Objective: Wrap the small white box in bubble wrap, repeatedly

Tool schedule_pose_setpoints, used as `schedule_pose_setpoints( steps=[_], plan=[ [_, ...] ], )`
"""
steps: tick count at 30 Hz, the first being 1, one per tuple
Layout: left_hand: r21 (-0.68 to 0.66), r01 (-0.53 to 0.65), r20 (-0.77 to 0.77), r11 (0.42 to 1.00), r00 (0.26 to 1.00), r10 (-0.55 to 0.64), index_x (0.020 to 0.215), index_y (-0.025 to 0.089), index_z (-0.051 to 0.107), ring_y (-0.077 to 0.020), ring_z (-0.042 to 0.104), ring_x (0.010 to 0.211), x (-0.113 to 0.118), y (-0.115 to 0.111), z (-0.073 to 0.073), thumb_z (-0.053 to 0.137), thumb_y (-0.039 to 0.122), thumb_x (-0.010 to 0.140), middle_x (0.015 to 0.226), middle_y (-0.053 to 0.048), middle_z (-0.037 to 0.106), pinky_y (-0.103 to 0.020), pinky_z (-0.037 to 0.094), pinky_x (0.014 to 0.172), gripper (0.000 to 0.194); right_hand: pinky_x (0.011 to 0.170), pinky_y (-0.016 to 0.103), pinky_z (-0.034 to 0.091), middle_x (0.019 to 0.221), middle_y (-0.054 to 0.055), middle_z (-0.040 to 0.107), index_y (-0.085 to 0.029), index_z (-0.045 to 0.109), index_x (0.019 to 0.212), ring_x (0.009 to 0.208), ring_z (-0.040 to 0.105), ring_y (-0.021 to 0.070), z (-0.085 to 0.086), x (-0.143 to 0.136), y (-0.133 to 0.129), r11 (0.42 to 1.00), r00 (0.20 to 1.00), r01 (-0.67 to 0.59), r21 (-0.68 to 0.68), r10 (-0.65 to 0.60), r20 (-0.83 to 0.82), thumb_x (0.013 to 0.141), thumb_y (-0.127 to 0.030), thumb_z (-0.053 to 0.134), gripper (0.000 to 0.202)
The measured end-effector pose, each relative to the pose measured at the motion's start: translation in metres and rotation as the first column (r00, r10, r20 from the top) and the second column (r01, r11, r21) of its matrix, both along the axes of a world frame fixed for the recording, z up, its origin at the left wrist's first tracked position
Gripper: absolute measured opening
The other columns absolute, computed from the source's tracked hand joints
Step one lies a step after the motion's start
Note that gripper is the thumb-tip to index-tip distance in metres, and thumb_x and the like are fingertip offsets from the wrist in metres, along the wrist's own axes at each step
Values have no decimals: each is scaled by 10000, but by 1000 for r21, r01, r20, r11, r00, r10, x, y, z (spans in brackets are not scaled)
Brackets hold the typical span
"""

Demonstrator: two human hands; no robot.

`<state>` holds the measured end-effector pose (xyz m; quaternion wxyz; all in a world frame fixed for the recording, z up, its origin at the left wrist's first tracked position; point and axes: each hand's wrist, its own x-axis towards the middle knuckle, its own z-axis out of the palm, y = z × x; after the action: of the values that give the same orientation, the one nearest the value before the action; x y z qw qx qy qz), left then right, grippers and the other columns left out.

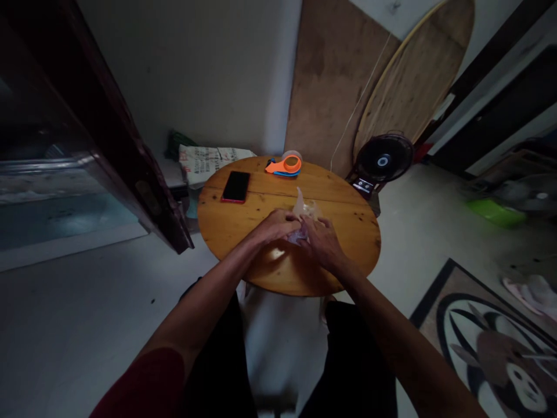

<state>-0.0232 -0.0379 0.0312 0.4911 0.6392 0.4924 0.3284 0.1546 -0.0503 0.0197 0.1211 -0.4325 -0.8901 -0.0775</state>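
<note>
Over the middle of the round wooden table [226, 232], both hands meet at a crumpled clear plastic bag [299, 204]. My left hand [278, 225] has its fingers curled onto the bag's near left part. From the other side, my right hand [319, 235] grips it with bent fingers. A pointed piece of the thin plastic sticks up beyond the fingertips. Whether something lies inside the bag cannot be made out, as the fingers cover much of it.
An orange and blue tape dispenser [285, 165] stands at the table's far edge. To its left lies a black phone [236, 187]. A fan [383, 159] stands behind the table's right side, and a printed sack [209, 161] lies behind its left. A patterned mat [474, 325] covers floor at right.
</note>
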Motion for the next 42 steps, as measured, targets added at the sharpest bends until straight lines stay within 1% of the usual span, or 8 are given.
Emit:
schedule_pose_setpoints(
  steps=[5,12,16,21,24,30,36,42],
  plan=[
    [200,137,-188,970,977,-99,818,150,725,-120,547,659,-4,-7,8,482,155,729,716,2,652,-207,407,600,259,1046,444,292,1274,197,622,-83,404,1385,1126,586,292,-5,3,3,1000,998,-2,-25,0,-66,832,-228,571,595],
    [399,221,-428,890,903,-32,736,160,697,-138,549,677,2,-9,-2,493,188,778,730,-28,661,-241,389,652,210,1013,462,386,1320,181,591,-132,301,1473,1209,559,280,-3,19,5,983,977,-76,-168,40,-210,838,-256,575,702],
    [490,242,-457,838,889,10,823,180,711,-178,578,773,0,-12,-5,492,203,808,843,-52,663,-275,420,697,221,1023,478,418,1393,172,531,-178,338,1467,1255,533,281,-2,40,2,965,944,-110,-238,26,-330,835,-334,583,695],
    [588,245,-446,771,893,57,854,182,723,-219,572,980,1,-10,-10,533,201,806,1018,-83,643,-326,442,879,196,1004,460,455,1324,144,592,-190,486,1357,1195,578,262,-2,58,-2,951,905,-52,-304,-84,-417,843,-379,581,556],
    [590,272,-459,760,888,38,795,174,706,-209,561,1001,3,-8,-9,532,167,785,1026,-76,655,-326,415,947,174,944,447,489,1252,148,632,-171,566,1261,1139,604,263,-3,59,-2,950,885,38,-310,-176,-431,848,-402,565,474],
    [533,306,-479,789,878,-17,779,173,661,-182,562,887,2,-9,-3,489,151,785,899,-57,668,-287,434,878,173,770,403,534,1149,137,651,-183,626,1112,986,640,258,-10,58,1,944,816,178,-279,-300,-493,829,-450,557,395],
    [561,286,-450,777,893,-4,795,177,666,-199,581,914,3,-6,-11,502,167,786,904,-61,677,-293,450,852,165,690,372,535,1083,144,662,-154,529,1255,809,663,229,-13,64,0,833,682,274,-480,-520,-514,748,-573,633,666],
    [542,284,-455,791,890,-8,818,177,670,-203,581,955,3,-6,-10,501,166,782,934,-62,680,-298,443,880,173,629,321,498,824,61,660,-118,440,1352,721,645,217,-17,56,5,778,666,265,-570,-575,-476,766,-571,618,761]
  ],
)
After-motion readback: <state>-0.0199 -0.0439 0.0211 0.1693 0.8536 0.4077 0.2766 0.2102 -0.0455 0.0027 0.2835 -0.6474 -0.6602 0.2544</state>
